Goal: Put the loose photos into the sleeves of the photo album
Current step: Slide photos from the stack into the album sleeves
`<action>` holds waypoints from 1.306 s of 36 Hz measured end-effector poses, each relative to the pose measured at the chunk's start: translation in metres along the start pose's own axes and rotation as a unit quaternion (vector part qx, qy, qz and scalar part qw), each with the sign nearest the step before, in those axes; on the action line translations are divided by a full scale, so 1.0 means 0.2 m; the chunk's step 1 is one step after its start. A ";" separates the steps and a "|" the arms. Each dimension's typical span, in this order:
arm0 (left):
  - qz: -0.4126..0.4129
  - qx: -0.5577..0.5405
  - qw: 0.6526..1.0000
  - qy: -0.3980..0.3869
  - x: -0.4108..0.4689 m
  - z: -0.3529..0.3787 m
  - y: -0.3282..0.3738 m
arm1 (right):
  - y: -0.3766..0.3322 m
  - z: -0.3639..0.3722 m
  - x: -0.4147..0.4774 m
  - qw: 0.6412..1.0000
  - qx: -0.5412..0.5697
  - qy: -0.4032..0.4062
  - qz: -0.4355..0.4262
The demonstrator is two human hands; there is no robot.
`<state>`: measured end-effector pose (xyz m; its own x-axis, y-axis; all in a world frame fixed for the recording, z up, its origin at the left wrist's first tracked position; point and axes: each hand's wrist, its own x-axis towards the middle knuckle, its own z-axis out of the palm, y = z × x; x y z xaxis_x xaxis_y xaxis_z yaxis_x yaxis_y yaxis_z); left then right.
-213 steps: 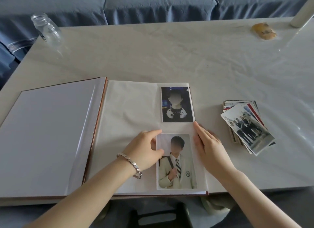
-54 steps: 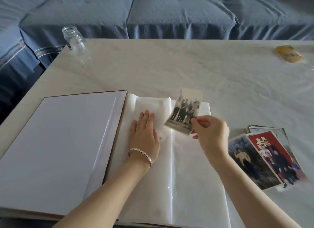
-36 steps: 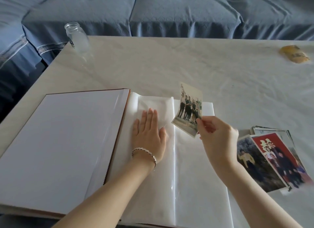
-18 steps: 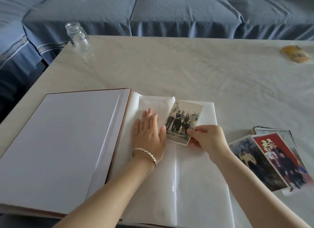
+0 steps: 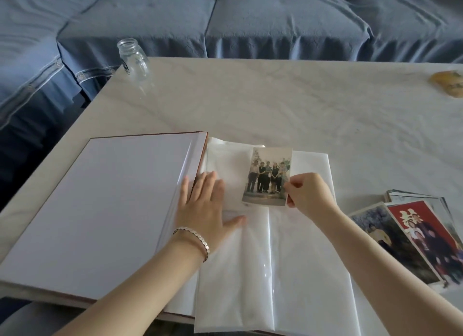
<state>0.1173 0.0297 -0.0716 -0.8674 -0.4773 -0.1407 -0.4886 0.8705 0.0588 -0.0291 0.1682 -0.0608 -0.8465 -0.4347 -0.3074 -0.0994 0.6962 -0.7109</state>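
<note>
The photo album [image 5: 105, 205] lies open on the table, its right side showing an empty clear sleeve page [image 5: 295, 260]. My left hand [image 5: 208, 210] rests flat on that page near the spine, fingers spread, a bracelet on the wrist. My right hand [image 5: 308, 192] pinches the lower right corner of a group photo [image 5: 268, 176], which stands upright in portrait over the upper part of the sleeve page. Whether the photo sits inside a sleeve I cannot tell. The pile of loose photos [image 5: 421, 240] lies to the right of the album.
An empty glass jar [image 5: 132, 58] stands at the table's far left corner. A small yellowish object [image 5: 448, 81] lies at the far right. A blue sofa [image 5: 250, 22] runs behind the table [image 5: 275, 97].
My right hand has turned the group photo from tilted to straight upright over the upper sleeve. My left hand slid left toward the spine, still flat on the page.
</note>
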 end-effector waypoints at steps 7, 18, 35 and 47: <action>0.008 0.013 1.000 0.007 0.00 -0.01 0.03 | 0.03 -0.05 0.04 0.998 -0.029 -0.038 0.031; 0.010 -0.004 1.000 0.015 -0.01 0.02 0.01 | -0.09 0.03 0.07 0.996 0.036 -0.070 -0.036; -0.001 -0.053 0.999 0.010 -0.01 -0.02 -0.01 | -0.13 0.09 -0.01 0.971 0.223 -0.076 0.038; 0.005 -0.029 0.999 0.016 0.00 0.00 -0.01 | -0.13 0.14 0.00 0.982 0.167 -0.044 0.078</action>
<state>0.1186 0.0281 -0.0719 -0.8739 -0.4736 -0.1091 -0.4844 0.8669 0.1173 -0.0122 0.1337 -0.0605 -0.7886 -0.3955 -0.4709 0.2164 0.5384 -0.8145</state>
